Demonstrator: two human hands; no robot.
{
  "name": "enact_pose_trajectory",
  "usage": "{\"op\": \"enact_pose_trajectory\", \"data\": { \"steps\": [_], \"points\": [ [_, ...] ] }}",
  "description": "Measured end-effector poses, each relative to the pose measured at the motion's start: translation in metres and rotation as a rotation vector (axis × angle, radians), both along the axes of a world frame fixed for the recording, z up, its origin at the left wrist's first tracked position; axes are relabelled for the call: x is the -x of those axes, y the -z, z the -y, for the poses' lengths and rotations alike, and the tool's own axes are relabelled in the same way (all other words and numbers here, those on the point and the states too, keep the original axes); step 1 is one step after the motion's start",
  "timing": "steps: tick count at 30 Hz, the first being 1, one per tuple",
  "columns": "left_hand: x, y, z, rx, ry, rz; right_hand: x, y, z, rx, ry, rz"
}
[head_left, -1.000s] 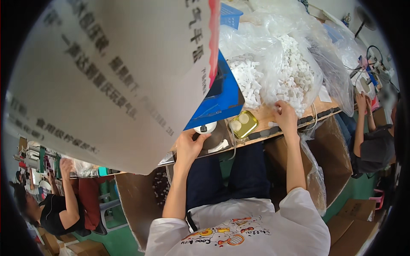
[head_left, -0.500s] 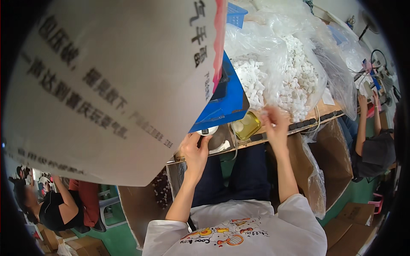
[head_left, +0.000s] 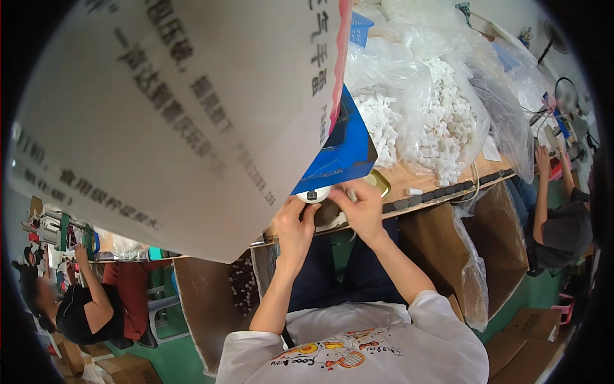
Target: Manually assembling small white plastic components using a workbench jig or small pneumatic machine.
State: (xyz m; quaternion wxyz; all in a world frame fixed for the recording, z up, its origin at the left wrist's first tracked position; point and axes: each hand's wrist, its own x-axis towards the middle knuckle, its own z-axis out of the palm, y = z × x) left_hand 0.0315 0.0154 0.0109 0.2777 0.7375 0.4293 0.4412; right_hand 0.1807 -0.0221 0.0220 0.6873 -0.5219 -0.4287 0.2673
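My left hand is closed at the edge of a round white part with a dark centre, just below a blue machine housing. My right hand is beside it with fingers pinched together near the part's right side. Whatever lies between those fingertips is too small or hidden to make out. Partly behind the right hand stands a yellow-green tray. A large printed white sheet hangs close on the left and covers much of the machine.
Clear plastic bags with heaps of small white tubular pieces cover the bench. One loose piece lies near the dark-padded bench edge. Cardboard boxes stand below. People work on the left and right.
My right hand has moved left from beside the tray's right side to the round white part. The left hand stays at the part. The view has shifted slightly against the hanging sheet.
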Motion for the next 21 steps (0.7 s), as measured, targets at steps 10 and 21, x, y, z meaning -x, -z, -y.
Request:
{"op": "enact_pose_trajectory", "data": {
  "steps": [10,21],
  "points": [
    [-0.001,0.003,-0.001,-0.148,0.003,-0.076,-0.008,0.007,-0.005,-0.274,-0.045,0.764],
    [-0.002,0.003,-0.007,0.059,0.016,0.053,-0.200,0.050,0.014,0.168,0.459,1.019]
  ]
}}
